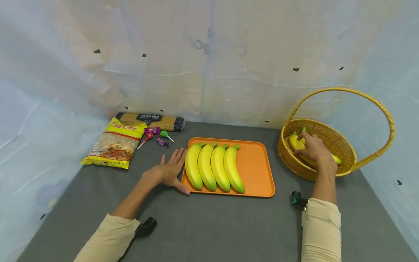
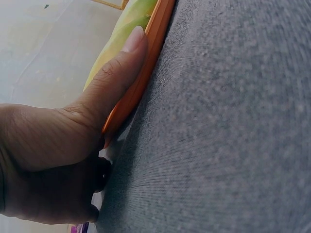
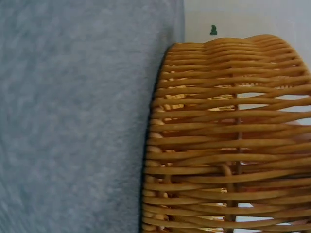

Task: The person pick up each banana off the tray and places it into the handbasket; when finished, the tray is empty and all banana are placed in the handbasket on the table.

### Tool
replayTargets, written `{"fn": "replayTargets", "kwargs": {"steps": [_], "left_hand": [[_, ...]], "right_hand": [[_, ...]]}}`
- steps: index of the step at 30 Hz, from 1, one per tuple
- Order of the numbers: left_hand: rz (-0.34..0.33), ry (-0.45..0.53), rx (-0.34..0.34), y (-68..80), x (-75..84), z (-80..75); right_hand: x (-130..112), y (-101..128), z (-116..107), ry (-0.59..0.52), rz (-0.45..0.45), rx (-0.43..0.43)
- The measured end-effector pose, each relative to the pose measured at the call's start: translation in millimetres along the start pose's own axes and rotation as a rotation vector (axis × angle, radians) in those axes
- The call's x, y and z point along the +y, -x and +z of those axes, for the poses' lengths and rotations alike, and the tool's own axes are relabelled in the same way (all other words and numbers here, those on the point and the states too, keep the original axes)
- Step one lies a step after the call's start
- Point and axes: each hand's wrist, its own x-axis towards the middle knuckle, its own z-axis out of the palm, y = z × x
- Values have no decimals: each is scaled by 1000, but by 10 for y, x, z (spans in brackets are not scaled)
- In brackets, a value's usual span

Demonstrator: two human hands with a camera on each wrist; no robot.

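L hand (image 1: 171, 171) spread, tray's (image 1: 256, 167) 9 o'clock; R hand (image 1: 315, 147) in basket (image 1: 288, 161) at 3, can't tell grip; low lift cld snag banana (image 1: 296, 142).

Left side of the grey table (image 1: 222, 229), on my feed
I see a yellow food bag (image 1: 114, 143) in front of a pack marked "la sicilia" (image 1: 150, 121); just beside them lie a red lollipop (image 1: 149, 136), a green lollipop (image 1: 164, 134) and two purple-wrapped sweets (image 1: 162, 141), close together. Behind, I make out pale, creased sheeting (image 1: 242, 94) with dark specks (image 1: 296, 69).
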Motion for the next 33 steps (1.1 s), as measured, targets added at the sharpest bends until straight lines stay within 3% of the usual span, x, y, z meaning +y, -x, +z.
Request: {"fn": "replayTargets", "kwargs": {"steps": [10,17,24,33], "left_hand": [[-15,4,-3,30,-4,-29],[-11,14,-7,17,22,-17],[-5,-10,-1,-10,41,-14],[-23,-17,-20,-34,12,-1]], "right_hand": [[2,-49,60,-9,16,33],[-71,6,-100,-13,-5,14],[-479,156,-314,-43,-160,10],[-1101,227,-306,-87,-360,-198]]}}
